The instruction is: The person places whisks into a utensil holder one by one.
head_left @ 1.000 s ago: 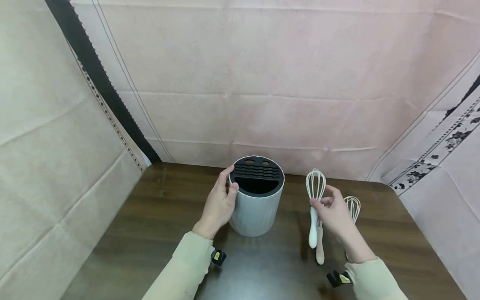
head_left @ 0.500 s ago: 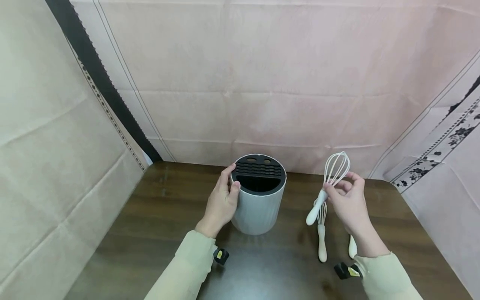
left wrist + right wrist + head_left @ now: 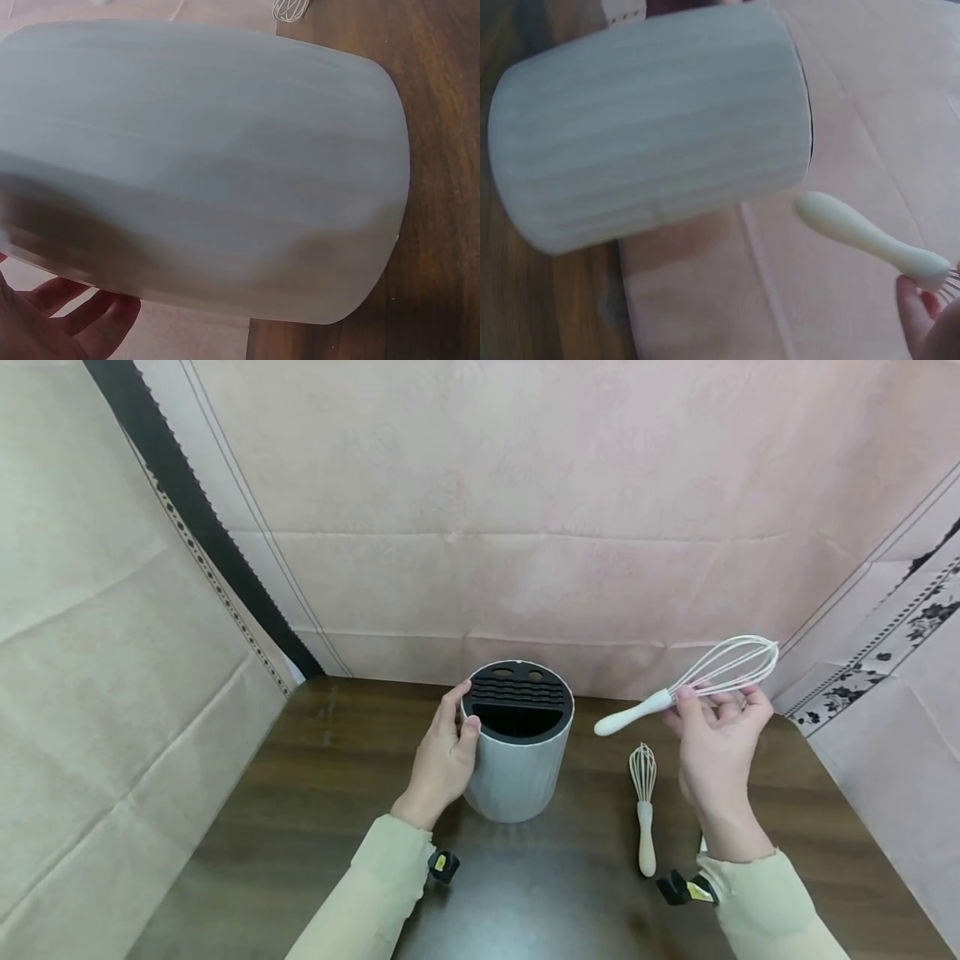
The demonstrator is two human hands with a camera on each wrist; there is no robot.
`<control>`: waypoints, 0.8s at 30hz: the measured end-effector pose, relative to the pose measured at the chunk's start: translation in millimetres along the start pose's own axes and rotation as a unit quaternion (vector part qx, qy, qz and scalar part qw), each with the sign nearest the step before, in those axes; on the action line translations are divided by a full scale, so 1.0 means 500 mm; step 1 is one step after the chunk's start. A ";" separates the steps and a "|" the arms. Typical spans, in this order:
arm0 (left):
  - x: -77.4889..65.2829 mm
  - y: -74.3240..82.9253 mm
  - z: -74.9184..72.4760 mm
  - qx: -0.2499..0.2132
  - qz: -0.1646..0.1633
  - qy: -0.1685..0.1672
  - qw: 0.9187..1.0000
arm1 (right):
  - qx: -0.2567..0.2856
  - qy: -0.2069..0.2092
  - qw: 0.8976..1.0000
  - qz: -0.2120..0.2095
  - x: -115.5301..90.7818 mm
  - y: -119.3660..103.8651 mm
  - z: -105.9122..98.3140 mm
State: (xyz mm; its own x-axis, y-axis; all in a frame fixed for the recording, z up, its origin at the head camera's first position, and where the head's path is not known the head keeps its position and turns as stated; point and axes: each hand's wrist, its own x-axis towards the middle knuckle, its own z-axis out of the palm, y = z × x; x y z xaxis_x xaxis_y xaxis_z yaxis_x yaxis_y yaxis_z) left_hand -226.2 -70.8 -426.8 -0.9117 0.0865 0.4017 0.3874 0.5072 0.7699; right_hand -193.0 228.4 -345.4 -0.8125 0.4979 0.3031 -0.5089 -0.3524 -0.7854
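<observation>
A light grey ribbed utensil holder (image 3: 517, 785) with a black slotted lid (image 3: 519, 692) stands upright on the table. My left hand (image 3: 438, 760) grips its left side near the rim, thumb in front and fingers behind; the left wrist view shows fingertips (image 3: 112, 319) along the holder's wall. To the right, my right hand (image 3: 723, 735) pinches a white whisk (image 3: 633, 717) where wires meet handle. That whisk is raised above the table, tilted, its handle end pointing left toward the holder. In the right wrist view the whisk's pale handle (image 3: 855, 232) lies just beyond the holder's rim.
A smaller whisk (image 3: 646, 835) lies on the brown wooden table (image 3: 315, 827), right of the holder. Another white handle (image 3: 702, 843) shows beside my right wrist, mostly hidden. Pale cloth walls (image 3: 525, 568) rise at the table's back and both sides.
My right hand has lifted the whisk up and to the right, turning it from near vertical to a slant with its handle toward the holder. The left hand keeps its hold.
</observation>
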 end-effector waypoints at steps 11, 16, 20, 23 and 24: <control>0.001 -0.001 -0.001 0.007 -0.008 -0.002 1.000 | 0.118 0.004 0.992 -0.040 -0.037 0.021 0.081; 0.000 0.001 -0.001 0.006 -0.008 -0.001 1.000 | 0.095 -0.032 0.994 -0.041 -0.064 0.050 0.111; 0.001 0.000 -0.001 0.008 -0.002 0.002 1.000 | 0.069 -0.064 0.994 -0.050 -0.080 0.073 0.126; 0.002 -0.002 -0.001 0.013 0.007 0.005 1.000 | 0.053 -0.089 0.992 -0.067 -0.089 0.086 0.133; 0.002 -0.002 -0.001 0.015 0.009 0.007 1.000 | 0.047 -0.099 0.991 -0.075 -0.091 0.090 0.134</control>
State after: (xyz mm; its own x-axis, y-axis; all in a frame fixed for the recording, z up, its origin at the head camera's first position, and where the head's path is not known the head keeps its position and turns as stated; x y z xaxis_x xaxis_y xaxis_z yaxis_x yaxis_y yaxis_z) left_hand -227.7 -71.6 -427.1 -0.9022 0.0846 0.4229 0.4000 0.5306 0.7473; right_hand -197.7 136.7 -358.2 -0.7614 0.3879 0.5194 -0.6441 -0.3627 -0.6735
